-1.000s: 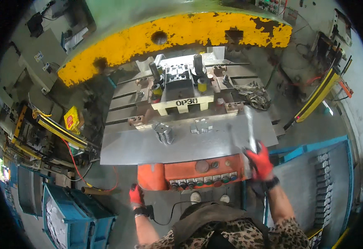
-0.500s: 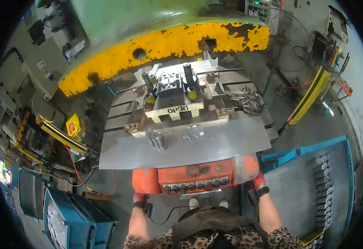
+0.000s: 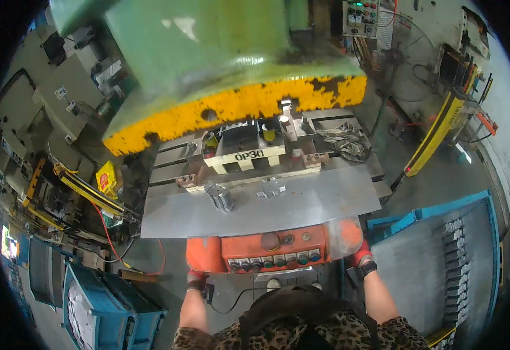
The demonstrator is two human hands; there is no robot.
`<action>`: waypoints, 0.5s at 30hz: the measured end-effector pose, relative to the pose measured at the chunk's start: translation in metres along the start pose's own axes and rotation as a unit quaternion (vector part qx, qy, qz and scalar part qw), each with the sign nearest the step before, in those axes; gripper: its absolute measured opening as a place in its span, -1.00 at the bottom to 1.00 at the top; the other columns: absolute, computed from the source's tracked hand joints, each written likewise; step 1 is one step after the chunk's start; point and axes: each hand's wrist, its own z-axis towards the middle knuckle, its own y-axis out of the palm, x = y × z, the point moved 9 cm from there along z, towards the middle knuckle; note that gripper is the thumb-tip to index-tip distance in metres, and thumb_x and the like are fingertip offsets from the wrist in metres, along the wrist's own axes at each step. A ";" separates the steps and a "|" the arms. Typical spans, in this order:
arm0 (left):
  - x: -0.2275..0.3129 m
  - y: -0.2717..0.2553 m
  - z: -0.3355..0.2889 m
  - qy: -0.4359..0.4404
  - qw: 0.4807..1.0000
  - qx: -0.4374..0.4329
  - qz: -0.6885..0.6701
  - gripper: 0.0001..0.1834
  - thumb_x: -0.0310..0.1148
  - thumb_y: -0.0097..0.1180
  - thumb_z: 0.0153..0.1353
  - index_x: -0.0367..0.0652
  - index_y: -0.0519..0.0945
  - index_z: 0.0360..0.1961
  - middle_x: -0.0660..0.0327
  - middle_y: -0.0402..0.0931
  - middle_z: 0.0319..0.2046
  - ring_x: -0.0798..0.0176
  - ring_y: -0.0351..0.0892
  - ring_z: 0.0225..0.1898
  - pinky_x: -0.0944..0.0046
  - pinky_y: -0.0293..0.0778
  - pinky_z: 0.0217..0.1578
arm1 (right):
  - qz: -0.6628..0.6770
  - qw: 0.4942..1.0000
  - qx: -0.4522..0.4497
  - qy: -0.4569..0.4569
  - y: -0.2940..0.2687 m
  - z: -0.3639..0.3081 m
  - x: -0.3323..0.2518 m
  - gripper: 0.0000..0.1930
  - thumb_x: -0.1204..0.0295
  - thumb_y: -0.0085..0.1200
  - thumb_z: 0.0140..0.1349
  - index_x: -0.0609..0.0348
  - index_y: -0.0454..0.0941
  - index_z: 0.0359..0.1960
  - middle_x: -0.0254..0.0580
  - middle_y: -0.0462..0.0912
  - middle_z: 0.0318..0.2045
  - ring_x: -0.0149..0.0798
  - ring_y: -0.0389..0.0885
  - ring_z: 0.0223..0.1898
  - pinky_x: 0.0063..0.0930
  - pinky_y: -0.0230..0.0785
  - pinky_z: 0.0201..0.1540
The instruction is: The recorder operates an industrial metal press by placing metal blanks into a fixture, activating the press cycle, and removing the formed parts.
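Note:
An orange control box (image 3: 275, 248) with a row of buttons and a round knob stands in front of me. My left hand (image 3: 196, 276), in a red glove, is against its left end. At the right end is my right hand (image 3: 361, 255), also red-gloved. The box hides most of the fingers of both hands. Beyond the box, a metal plate (image 3: 325, 195) carries a stack of grey metal parts (image 3: 219, 198) and a single bracket-like part (image 3: 272, 187). Behind it sits a pale die (image 3: 246, 157), with the press ram (image 3: 231, 108), green with a worn yellow edge, low above it.
Yellow guard posts (image 3: 436, 137) flank the press on both sides. A blue bin (image 3: 488, 233) at right holds a row of metal parts; another blue bin (image 3: 100, 291) is at lower left. A crumpled cloth (image 3: 345, 142) lies on the press bed.
The press ram has come down and nearer, now covering the upper part of the die. Both hands stay at the ends of the control box.

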 end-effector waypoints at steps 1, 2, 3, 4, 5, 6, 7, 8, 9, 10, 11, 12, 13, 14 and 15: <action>0.001 0.001 -0.001 -0.002 1.000 0.001 0.000 -0.42 0.19 0.02 0.62 0.29 0.49 0.53 0.25 0.65 0.39 -0.14 0.69 0.20 -0.34 0.61 0.07 | 0.000 1.000 -0.001 0.000 0.003 0.002 0.003 -0.64 0.19 0.23 0.55 0.07 0.78 0.22 -0.13 0.83 0.26 -0.13 0.81 0.25 -0.25 0.63 0.24; 0.000 0.027 0.014 0.003 1.000 -0.021 -0.021 -0.42 0.21 0.01 0.62 0.31 0.49 0.53 0.25 0.66 0.39 -0.16 0.69 0.19 -0.35 0.61 0.06 | 0.020 0.999 0.036 -0.009 -0.020 0.010 0.019 -0.66 0.23 0.23 0.56 0.10 0.78 0.21 -0.12 0.83 0.25 -0.14 0.81 0.24 -0.23 0.64 0.23; 0.004 0.037 0.023 0.001 0.999 -0.040 -0.022 -0.41 0.13 0.02 0.63 0.29 0.42 0.58 0.29 0.60 0.44 -0.12 0.69 0.22 -0.30 0.62 0.06 | 0.057 0.996 0.063 -0.018 -0.032 0.013 0.030 -0.68 0.27 0.22 0.56 0.12 0.78 0.21 -0.11 0.84 0.25 -0.14 0.82 0.23 -0.22 0.64 0.22; 0.002 0.019 0.015 -0.008 0.999 -0.031 -0.014 -0.39 0.04 0.02 0.64 0.28 0.36 0.63 0.32 0.55 0.50 -0.08 0.69 0.25 -0.25 0.63 0.06 | 0.067 0.996 0.048 -0.016 -0.016 0.010 0.018 -0.68 0.27 0.22 0.56 0.12 0.78 0.21 -0.11 0.84 0.25 -0.14 0.82 0.23 -0.22 0.64 0.22; -0.008 -0.005 -0.001 -0.033 0.999 -0.022 -0.004 -0.33 -0.12 0.02 0.67 0.24 0.22 0.73 0.38 0.44 0.61 -0.01 0.68 0.31 -0.14 0.65 0.07 | 0.107 0.994 0.023 0.004 0.006 0.000 -0.004 -0.68 0.28 0.22 0.56 0.11 0.78 0.20 -0.11 0.84 0.25 -0.14 0.82 0.23 -0.22 0.64 0.22; -0.008 -0.014 -0.008 -0.038 0.999 -0.011 0.002 -0.33 -0.12 0.02 0.67 0.24 0.22 0.73 0.38 0.44 0.61 -0.01 0.68 0.31 -0.14 0.65 0.07 | 0.141 0.990 0.012 0.023 0.013 -0.008 -0.016 -0.69 0.30 0.22 0.56 0.10 0.79 0.20 -0.11 0.84 0.24 -0.13 0.82 0.23 -0.21 0.64 0.22; -0.005 -0.006 -0.004 -0.033 0.999 -0.023 -0.033 -0.33 -0.12 0.04 0.66 0.24 0.24 0.72 0.36 0.47 0.58 0.01 0.70 0.28 -0.12 0.65 0.05 | 0.137 0.990 0.018 0.022 0.005 -0.007 -0.012 -0.69 0.30 0.22 0.56 0.10 0.79 0.20 -0.11 0.84 0.24 -0.13 0.82 0.23 -0.21 0.64 0.22; -0.002 0.007 0.006 -0.027 0.996 -0.040 -0.070 -0.33 -0.13 0.06 0.65 0.24 0.27 0.71 0.34 0.51 0.55 0.02 0.72 0.25 -0.10 0.65 0.04 | 0.089 0.996 0.028 0.012 -0.006 -0.003 -0.001 -0.69 0.30 0.21 0.56 0.11 0.78 0.21 -0.10 0.83 0.25 -0.14 0.81 0.23 -0.21 0.64 0.22; 0.001 0.016 0.012 -0.022 0.993 -0.052 -0.105 -0.34 -0.13 0.08 0.63 0.24 0.29 0.69 0.31 0.54 0.52 0.04 0.74 0.21 -0.08 0.66 0.03 | 0.043 0.998 0.034 0.004 -0.014 -0.001 0.008 -0.68 0.31 0.21 0.57 0.12 0.78 0.22 -0.09 0.83 0.26 -0.14 0.81 0.24 -0.22 0.63 0.22; 0.000 0.020 0.015 -0.018 0.988 -0.059 -0.139 -0.34 -0.13 0.10 0.62 0.23 0.31 0.68 0.29 0.57 0.49 0.05 0.75 0.18 -0.06 0.66 0.01 | 0.041 0.998 0.037 0.004 -0.016 -0.003 0.014 -0.68 0.31 0.21 0.57 0.12 0.78 0.22 -0.09 0.83 0.26 -0.14 0.81 0.24 -0.22 0.63 0.22; 0.000 0.014 0.013 -0.014 0.984 -0.060 -0.169 -0.34 -0.13 0.12 0.61 0.23 0.33 0.67 0.27 0.60 0.46 0.06 0.77 0.14 -0.04 0.67 0.00 | 0.139 0.990 0.020 -0.001 -0.011 -0.006 0.014 -0.65 0.29 0.20 0.57 0.12 0.74 0.27 -0.08 0.81 0.29 -0.14 0.79 0.28 -0.23 0.62 0.24; 0.004 0.001 0.011 -0.014 0.984 -0.057 -0.167 -0.34 -0.13 0.12 0.61 0.23 0.33 0.67 0.27 0.60 0.46 0.06 0.77 0.14 -0.04 0.67 0.00 | 0.189 0.982 0.011 -0.004 -0.008 -0.006 0.013 -0.64 0.29 0.20 0.57 0.12 0.73 0.29 -0.07 0.80 0.30 -0.14 0.78 0.30 -0.23 0.61 0.25; -0.001 -0.023 0.007 -0.094 0.994 -0.028 -0.052 -0.36 -0.14 0.19 0.56 0.13 0.41 0.61 0.18 0.67 0.36 0.04 0.80 0.07 -0.05 0.67 -0.01 | 0.239 0.971 0.001 -0.007 -0.004 -0.007 0.009 -0.62 0.28 0.20 0.57 0.12 0.71 0.32 -0.06 0.79 0.32 -0.13 0.77 0.32 -0.24 0.61 0.27; -0.007 -0.047 -0.005 -0.181 0.982 0.006 0.060 -0.36 -0.15 0.26 0.51 0.02 0.49 0.56 0.10 0.74 0.26 0.02 0.83 -0.01 -0.06 0.67 -0.02 | 0.061 0.997 -0.039 0.010 0.009 -0.008 -0.005 -0.60 0.28 0.15 0.60 0.11 0.67 0.36 -0.07 0.76 0.36 -0.14 0.74 0.35 -0.25 0.58 0.30; 0.004 -0.054 -0.006 -0.183 0.981 0.008 0.057 -0.36 -0.15 0.26 0.51 0.02 0.49 0.56 0.10 0.74 0.26 0.02 0.83 -0.01 -0.06 0.67 -0.02 | -0.032 0.998 -0.055 0.016 0.012 -0.006 -0.006 -0.59 0.28 0.13 0.61 0.10 0.65 0.38 -0.08 0.74 0.38 -0.15 0.72 0.36 -0.26 0.57 0.31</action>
